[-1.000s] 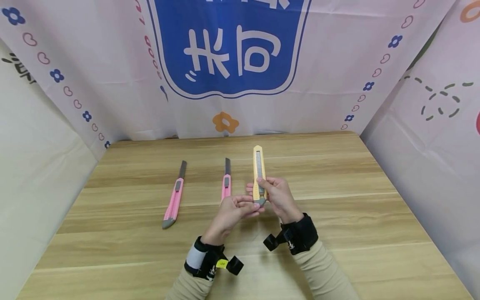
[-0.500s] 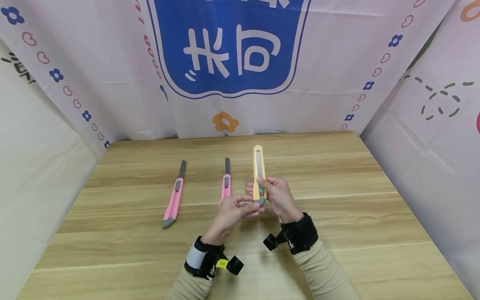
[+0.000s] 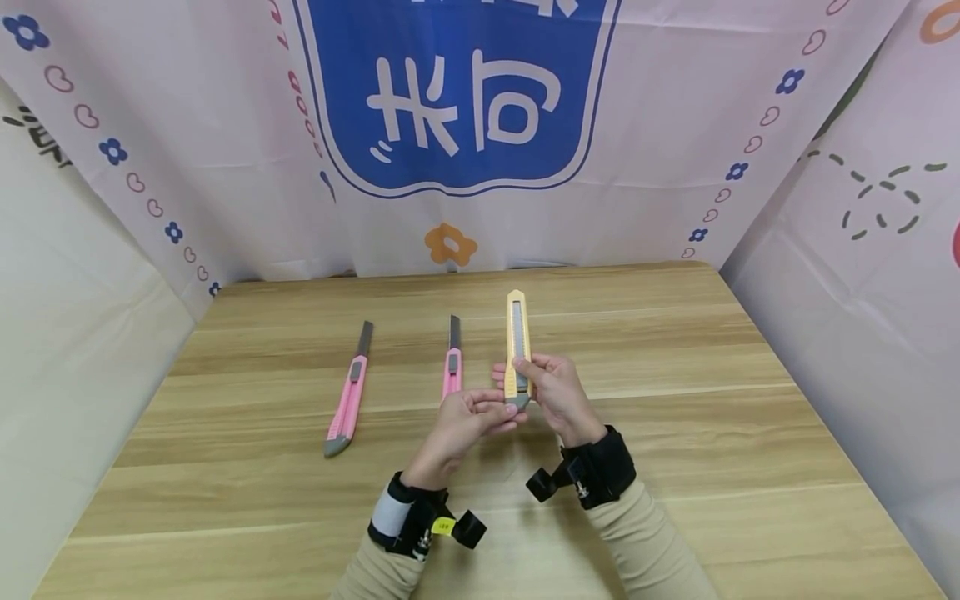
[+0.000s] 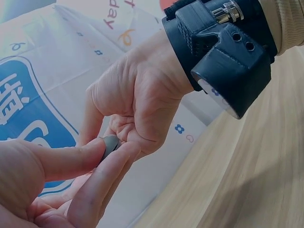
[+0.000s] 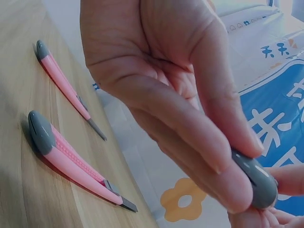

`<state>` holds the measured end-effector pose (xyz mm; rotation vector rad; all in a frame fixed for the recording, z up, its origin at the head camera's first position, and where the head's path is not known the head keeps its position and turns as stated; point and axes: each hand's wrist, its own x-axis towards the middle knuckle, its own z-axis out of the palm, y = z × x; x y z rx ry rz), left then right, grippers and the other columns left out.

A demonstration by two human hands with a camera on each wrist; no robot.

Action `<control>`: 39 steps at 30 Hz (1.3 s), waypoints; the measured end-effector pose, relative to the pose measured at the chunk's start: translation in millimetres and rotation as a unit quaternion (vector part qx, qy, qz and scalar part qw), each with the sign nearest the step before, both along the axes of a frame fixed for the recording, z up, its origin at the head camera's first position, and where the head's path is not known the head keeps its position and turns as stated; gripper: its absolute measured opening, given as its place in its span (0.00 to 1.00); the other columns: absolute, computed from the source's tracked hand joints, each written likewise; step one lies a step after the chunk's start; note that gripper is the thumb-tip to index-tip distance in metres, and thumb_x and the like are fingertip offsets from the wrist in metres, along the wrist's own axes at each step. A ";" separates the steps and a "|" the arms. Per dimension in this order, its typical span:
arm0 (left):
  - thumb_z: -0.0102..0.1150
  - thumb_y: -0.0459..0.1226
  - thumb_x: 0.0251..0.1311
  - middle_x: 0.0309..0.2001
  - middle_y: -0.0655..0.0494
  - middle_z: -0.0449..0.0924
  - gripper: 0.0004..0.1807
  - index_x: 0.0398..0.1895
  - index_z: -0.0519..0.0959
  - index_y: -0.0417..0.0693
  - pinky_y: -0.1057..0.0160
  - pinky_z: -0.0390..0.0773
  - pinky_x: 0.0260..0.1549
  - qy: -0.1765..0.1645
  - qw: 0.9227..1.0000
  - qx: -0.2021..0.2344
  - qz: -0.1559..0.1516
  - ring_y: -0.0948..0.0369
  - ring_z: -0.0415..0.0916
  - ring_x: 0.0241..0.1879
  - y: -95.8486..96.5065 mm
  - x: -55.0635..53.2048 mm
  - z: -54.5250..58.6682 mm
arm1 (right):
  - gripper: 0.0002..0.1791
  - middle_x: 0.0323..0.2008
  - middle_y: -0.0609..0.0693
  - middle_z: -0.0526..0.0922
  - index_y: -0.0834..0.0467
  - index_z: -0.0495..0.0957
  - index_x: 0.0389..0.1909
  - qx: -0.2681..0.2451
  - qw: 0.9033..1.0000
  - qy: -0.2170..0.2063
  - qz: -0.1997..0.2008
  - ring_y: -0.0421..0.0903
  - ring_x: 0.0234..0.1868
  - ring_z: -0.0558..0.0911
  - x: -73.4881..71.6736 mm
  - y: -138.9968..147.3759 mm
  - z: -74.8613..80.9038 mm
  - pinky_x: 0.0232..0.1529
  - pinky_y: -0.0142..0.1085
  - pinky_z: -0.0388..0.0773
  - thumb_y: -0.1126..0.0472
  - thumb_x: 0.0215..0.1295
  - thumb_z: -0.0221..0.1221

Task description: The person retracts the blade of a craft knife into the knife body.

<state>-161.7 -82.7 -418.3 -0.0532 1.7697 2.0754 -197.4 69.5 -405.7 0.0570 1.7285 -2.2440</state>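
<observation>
Printed cloth (image 3: 652,108) backs the woodgrain table (image 3: 247,492) below 1 held yellow cutter (image 3: 517,333).

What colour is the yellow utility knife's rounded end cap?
Grey end cap, clearest in the right wrist view.

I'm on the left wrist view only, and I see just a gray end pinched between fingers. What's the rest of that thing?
Observer: The head view shows it is a yellow cutter with a long slotted body.

Operator: Is any blade sticking out of it?

Observer: The head view shows none past its far end.

Operator: What else is lying on the table?

Observer: Two more cutters to the left of the yellow one: a nearer pink cutter, partly behind the left hand in the head view, and a farther pink cutter.
</observation>
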 end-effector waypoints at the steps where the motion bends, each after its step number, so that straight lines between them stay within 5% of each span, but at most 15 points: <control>1: 0.56 0.24 0.60 0.41 0.41 0.87 0.17 0.53 0.72 0.27 0.69 0.86 0.43 0.000 1.000 0.000 0.000 0.63 0.87 0.36 -0.3 0.0 0.1 | 0.21 0.40 0.57 0.89 0.74 0.67 0.61 0.001 1.000 0.001 0.002 0.41 0.38 0.89 0.2 0.1 0.1 0.47 0.32 0.85 0.67 0.71 0.50; 10: 0.58 0.25 0.60 0.39 0.47 0.88 0.17 0.52 0.74 0.30 0.68 0.86 0.43 -0.009 1.000 -0.003 0.008 0.61 0.87 0.39 -1.0 1.1 1.4 | 0.22 0.51 0.65 0.82 0.71 0.67 0.63 0.013 1.000 0.006 0.011 0.39 0.40 0.88 0.9 -0.8 1.2 0.50 0.34 0.84 0.64 0.73 0.49; 21: 0.57 0.26 0.61 0.42 0.45 0.87 0.18 0.55 0.74 0.31 0.67 0.86 0.44 0.003 1.000 -0.003 0.019 0.64 0.86 0.38 0.3 1.9 1.7 | 0.21 0.54 0.67 0.80 0.66 0.72 0.60 0.048 0.998 0.026 -0.041 0.39 0.42 0.88 3.5 -5.6 1.4 0.47 0.30 0.85 0.59 0.72 0.51; 30: 0.58 0.27 0.60 0.39 0.47 0.88 0.16 0.52 0.74 0.32 0.61 0.85 0.49 -0.002 1.000 -0.009 0.017 0.64 0.86 0.37 1.2 1.8 1.0 | 0.21 0.34 0.51 0.90 0.69 0.73 0.57 0.049 0.998 -0.005 -0.038 0.36 0.33 0.88 1.3 -3.5 1.0 0.41 0.29 0.86 0.58 0.73 0.50; 39: 0.58 0.26 0.60 0.39 0.45 0.88 0.16 0.51 0.74 0.30 0.66 0.86 0.44 0.003 1.000 -0.005 0.015 0.61 0.87 0.37 2.2 2.0 1.1 | 0.21 0.38 0.57 0.89 0.73 0.71 0.57 0.031 0.999 0.008 -0.032 0.38 0.33 0.88 -0.3 -0.9 -1.1 0.43 0.30 0.86 0.61 0.72 0.51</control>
